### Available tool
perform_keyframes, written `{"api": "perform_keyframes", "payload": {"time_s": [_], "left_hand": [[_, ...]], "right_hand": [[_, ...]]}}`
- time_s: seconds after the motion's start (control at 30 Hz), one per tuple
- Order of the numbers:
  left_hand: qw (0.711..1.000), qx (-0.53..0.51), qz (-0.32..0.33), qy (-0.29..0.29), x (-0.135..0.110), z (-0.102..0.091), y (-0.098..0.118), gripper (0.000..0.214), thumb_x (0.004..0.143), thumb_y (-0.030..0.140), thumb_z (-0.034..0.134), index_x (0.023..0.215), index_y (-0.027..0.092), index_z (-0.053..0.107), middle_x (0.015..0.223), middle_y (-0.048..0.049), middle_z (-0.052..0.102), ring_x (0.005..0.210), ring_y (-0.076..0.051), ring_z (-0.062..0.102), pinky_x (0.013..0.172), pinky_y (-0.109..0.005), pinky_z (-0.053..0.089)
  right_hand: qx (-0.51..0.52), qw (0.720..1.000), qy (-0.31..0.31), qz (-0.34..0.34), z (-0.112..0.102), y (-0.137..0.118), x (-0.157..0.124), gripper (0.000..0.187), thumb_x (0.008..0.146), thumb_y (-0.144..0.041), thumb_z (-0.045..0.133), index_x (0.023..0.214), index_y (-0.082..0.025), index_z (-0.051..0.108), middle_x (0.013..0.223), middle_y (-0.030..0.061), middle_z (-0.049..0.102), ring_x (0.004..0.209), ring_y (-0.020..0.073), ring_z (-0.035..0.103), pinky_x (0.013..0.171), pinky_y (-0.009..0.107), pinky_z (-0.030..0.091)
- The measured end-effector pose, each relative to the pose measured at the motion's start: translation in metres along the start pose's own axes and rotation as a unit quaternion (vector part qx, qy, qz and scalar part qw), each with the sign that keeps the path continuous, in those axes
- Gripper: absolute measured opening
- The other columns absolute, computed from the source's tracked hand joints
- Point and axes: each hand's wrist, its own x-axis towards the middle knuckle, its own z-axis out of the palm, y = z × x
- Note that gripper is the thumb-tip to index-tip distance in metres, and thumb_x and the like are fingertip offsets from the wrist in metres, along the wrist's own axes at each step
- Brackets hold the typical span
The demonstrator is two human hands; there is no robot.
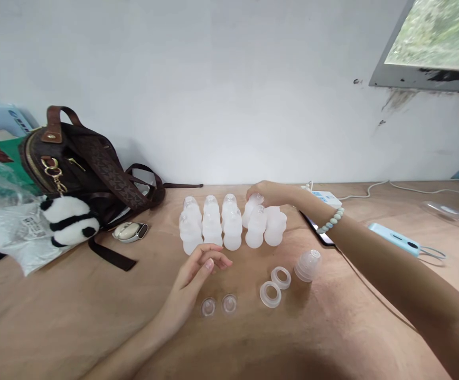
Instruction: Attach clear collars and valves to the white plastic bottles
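Note:
Several small frosted plastic bottles [212, 227] stand in two rows on the wooden table [74, 316]. My right hand [271, 193] reaches over the back row, fingers curled on the top of a back-row bottle [252, 207] at the right end. My left hand [197, 274] rests on the table just in front of the rows, fingers loosely curled with nothing in them. Two clear caps [218, 305], two white rings [275, 285] and a clear domed cap [308, 265] lie in front of the bottles.
A brown bag [78, 163] with a panda plush [68, 220] sits at the left beside plastic packets [11, 232]. A phone [318, 231], power strip [324, 197], light blue device [395, 238] and cables lie at the right.

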Motion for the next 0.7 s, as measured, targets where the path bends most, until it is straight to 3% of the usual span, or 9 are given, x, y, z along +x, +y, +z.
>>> {"api": "perform_keyframes", "payload": {"time_s": [0.07,0.13,0.2,0.27,0.37,0.47,0.53,0.7], "left_hand": [[1.0,-0.008,0.006,0.004,0.0,-0.001,0.0,0.038,0.091,0.056,0.053,0.104,0.02,0.058,0.094,-0.0066,0.07,0.09,-0.023,0.061,0.084,-0.035,0.044],[1.0,-0.017,0.012,0.008,-0.001,-0.001,-0.001,0.033,0.091,0.051,0.056,0.104,0.021,0.058,0.095,-0.0065,0.069,0.093,-0.023,0.06,0.086,-0.035,0.044],[1.0,-0.018,0.017,0.014,-0.002,0.0,-0.001,0.028,0.091,0.045,0.06,0.106,0.021,0.058,0.103,-0.0074,0.067,0.096,-0.022,0.059,0.088,-0.035,0.044],[0.999,-0.025,0.029,0.018,-0.003,0.001,-0.003,0.032,0.09,0.041,0.063,0.115,0.024,0.055,0.118,-0.0088,0.061,0.1,-0.022,0.058,0.087,-0.035,0.045],[0.995,-0.084,0.061,0.001,-0.004,0.004,-0.007,0.059,0.085,0.044,0.068,0.135,0.033,0.039,0.137,-0.0097,0.046,0.107,-0.025,0.057,0.083,-0.036,0.051],[0.991,-0.117,0.056,-0.022,-0.007,0.007,-0.009,0.072,0.079,0.05,0.072,0.139,0.035,0.035,0.138,-0.0096,0.041,0.106,-0.026,0.055,0.075,-0.034,0.056],[0.996,-0.09,0.01,-0.027,-0.007,0.008,-0.008,0.06,0.078,0.051,0.072,0.129,0.029,0.047,0.125,-0.0086,0.049,0.091,-0.021,0.057,0.065,-0.029,0.055],[0.992,-0.044,-0.12,0.005,-0.002,0.005,-0.007,0.048,0.075,0.053,0.071,0.104,0.016,0.06,0.083,-0.0015,0.059,0.059,-0.011,0.051,0.049,-0.021,0.045]], "right_hand": [[0.006,0.999,0.051,0.006,-0.013,0.005,-0.01,0.025,0.073,-0.009,0.063,0.094,-0.017,0.07,0.092,0.0052,0.071,0.079,0.0176,0.062,0.068,0.028,0.045],[0.031,0.987,0.157,0.012,-0.027,0.006,-0.029,0.031,0.073,-0.012,0.067,0.104,-0.015,0.069,0.099,0.0077,0.07,0.084,0.0201,0.062,0.073,0.031,0.047],[0.095,0.954,0.283,-0.006,-0.036,0.001,-0.053,0.034,0.073,-0.019,0.073,0.106,-0.016,0.069,0.102,0.0078,0.069,0.086,0.0211,0.062,0.077,0.034,0.049],[0.183,0.923,0.337,-0.038,-0.034,-0.011,-0.077,0.036,0.075,-0.027,0.076,0.109,-0.019,0.068,0.108,0.0069,0.068,0.09,0.0214,0.063,0.08,0.035,0.05],[0.277,0.896,0.336,-0.081,-0.007,-0.04,-0.104,0.037,0.076,-0.032,0.078,0.11,-0.023,0.067,0.108,0.0059,0.068,0.095,0.0222,0.063,0.079,0.035,0.05],[0.302,0.908,0.278,-0.085,0.037,-0.069,-0.114,0.035,0.079,-0.029,0.077,0.111,-0.023,0.066,0.102,0.0051,0.068,0.09,0.0199,0.063,0.077,0.033,0.051],[0.317,0.912,0.248,-0.085,0.066,-0.081,-0.113,0.034,0.079,-0.027,0.077,0.111,-0.024,0.066,0.102,0.0049,0.067,0.092,0.0195,0.063,0.077,0.032,0.052],[0.298,0.911,0.278,-0.062,0.112,-0.086,-0.105,0.042,0.08,-0.027,0.077,0.12,-0.026,0.064,0.109,0.007,0.057,0.098,0.0207,0.06,0.079,0.034,0.056]]}}
